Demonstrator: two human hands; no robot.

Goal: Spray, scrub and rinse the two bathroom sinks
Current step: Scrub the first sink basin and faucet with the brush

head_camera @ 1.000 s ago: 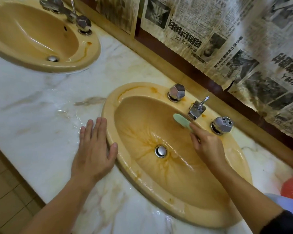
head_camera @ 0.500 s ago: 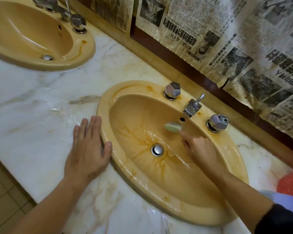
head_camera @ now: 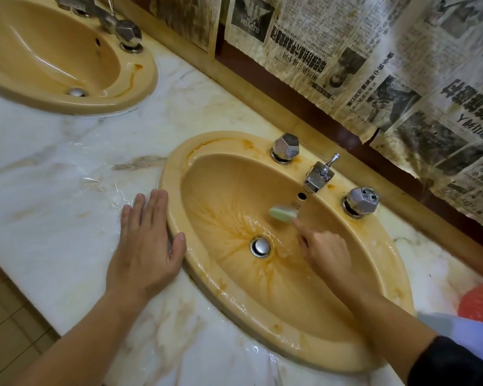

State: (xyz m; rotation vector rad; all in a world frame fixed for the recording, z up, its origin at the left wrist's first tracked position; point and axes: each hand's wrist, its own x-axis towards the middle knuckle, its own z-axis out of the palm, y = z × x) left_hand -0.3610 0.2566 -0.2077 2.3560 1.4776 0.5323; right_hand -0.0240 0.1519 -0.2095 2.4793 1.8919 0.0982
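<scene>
Your sponge (head_camera: 282, 213), pale green, sits against the back wall of the near sink (head_camera: 379, 277), just under the overflow hole (head_camera: 302, 196) and below the spout (head_camera: 317, 178). It juts out past your right hand (head_camera: 325, 250) toward the left, so the pad lies beyond your fingertips rather than under your palm. Your fingers curl round its near end and pinch it; the pad's far end is free. Your right hand reaches into the bowl from the right, between the sponge and the drain plug (head_camera: 260, 247), which lies just below and left of your knuckles.

Orange-brown streaks fan out from the drain across the wet bowl, and more stains mark the rim near the left tap (head_camera: 285, 147). The right tap (head_camera: 363, 201) stands on the rim beyond your wrist.

Your left hand (head_camera: 145, 246) lies flat on the marble counter (head_camera: 53, 185), fingers straight and together, gripping nothing. Its thumb touches the sink's left rim; the rest of the hand rests just beside it on wet stone.

The far sink (head_camera: 140, 87) sits well apart at top left, with its own tap (head_camera: 129, 32) and drain (head_camera: 77, 92). Old newspaper (head_camera: 374, 59) hangs along the wall behind both basins. A red item (head_camera: 480, 302), cut off by the frame, shows at the right edge near your dark sleeve (head_camera: 452, 363).
</scene>
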